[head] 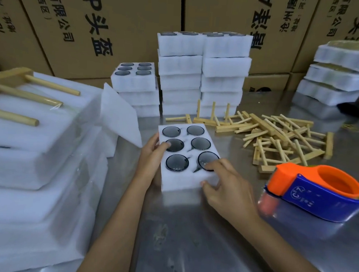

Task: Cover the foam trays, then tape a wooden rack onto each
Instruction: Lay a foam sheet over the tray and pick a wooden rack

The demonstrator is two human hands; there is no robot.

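Open foam tray (189, 157) on the surface, long axis running away from the body. Left hand (152, 157) and right hand (224, 180) both gripping it. Cover sheet (121, 115) leaning up-left, closest to left grip.

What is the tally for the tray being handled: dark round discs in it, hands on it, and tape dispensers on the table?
dark round discs in the foam tray: 6
Hands holding it, left hand and right hand: 2
tape dispenser, orange and blue: 1
Total: 9
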